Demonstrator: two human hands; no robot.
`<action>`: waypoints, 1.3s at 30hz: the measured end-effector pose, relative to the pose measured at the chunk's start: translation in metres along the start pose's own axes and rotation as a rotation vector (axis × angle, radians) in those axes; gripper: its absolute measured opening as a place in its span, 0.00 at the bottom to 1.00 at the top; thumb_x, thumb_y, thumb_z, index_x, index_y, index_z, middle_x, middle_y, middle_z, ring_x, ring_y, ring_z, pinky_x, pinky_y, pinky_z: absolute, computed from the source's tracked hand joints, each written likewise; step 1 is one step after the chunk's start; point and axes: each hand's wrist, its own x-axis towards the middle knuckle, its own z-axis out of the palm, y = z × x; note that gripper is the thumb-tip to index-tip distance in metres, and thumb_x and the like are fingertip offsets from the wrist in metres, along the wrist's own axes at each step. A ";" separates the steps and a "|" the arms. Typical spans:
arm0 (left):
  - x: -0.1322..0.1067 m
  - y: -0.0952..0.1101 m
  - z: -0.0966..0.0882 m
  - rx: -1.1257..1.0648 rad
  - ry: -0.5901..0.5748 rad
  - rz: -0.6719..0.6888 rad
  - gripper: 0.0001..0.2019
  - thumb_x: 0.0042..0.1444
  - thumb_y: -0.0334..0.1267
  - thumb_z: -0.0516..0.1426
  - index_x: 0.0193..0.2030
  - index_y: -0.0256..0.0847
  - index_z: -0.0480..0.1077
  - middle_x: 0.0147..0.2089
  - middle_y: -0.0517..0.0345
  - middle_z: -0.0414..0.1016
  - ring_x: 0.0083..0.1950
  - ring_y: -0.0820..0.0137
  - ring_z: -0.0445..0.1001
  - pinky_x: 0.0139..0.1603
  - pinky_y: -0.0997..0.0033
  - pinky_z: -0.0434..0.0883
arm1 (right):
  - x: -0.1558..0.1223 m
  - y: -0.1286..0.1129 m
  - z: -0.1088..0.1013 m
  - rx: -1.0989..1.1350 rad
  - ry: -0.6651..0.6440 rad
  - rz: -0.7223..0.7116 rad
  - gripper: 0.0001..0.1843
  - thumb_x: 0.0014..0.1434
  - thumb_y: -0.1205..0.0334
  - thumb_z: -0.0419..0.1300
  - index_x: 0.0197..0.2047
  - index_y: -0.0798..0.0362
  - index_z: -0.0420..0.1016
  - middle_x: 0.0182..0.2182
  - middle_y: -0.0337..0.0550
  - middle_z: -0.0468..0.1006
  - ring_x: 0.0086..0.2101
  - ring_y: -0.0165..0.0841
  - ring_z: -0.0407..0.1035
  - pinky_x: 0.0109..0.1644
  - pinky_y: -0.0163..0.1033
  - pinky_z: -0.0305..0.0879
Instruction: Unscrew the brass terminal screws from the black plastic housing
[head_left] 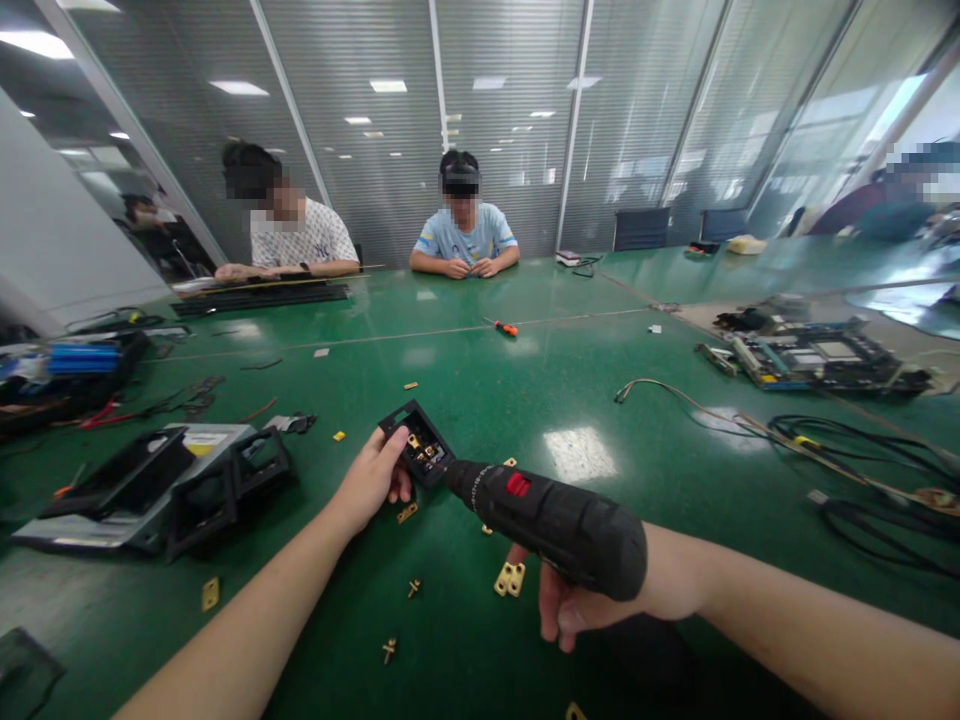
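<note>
My left hand [376, 478] is closed on the left side of a small black open housing [415, 425], tilted up off the table, with brass-coloured parts inside it. My right hand [566, 605] grips the handle of a black cordless drill [555, 520] with a red switch on top. The drill's front end points left and meets the housing's right edge; whether the bit touches a screw is too small to tell. Below the drill lie brass plates with holes [510, 579]. Another brass plate [407, 513] rests under the housing. Small brass screws [389, 650] lie nearer to me.
Black frames [225, 490] and grey panels sit at left, beside a bin with blue cylinders [82, 358]. An orange screwdriver [506, 328] lies mid-table. Black cables [862, 450] and a circuit board [825, 355] are at right. Two people [465, 235] sit across the green table [480, 365].
</note>
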 end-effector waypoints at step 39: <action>-0.001 -0.002 0.001 -0.036 0.002 0.004 0.25 0.61 0.64 0.57 0.46 0.44 0.62 0.24 0.63 0.76 0.15 0.71 0.71 0.12 0.79 0.59 | 0.000 0.011 -0.002 -0.016 0.039 0.023 0.42 0.48 0.63 0.79 0.63 0.56 0.67 0.27 0.35 0.80 0.27 0.29 0.79 0.30 0.31 0.78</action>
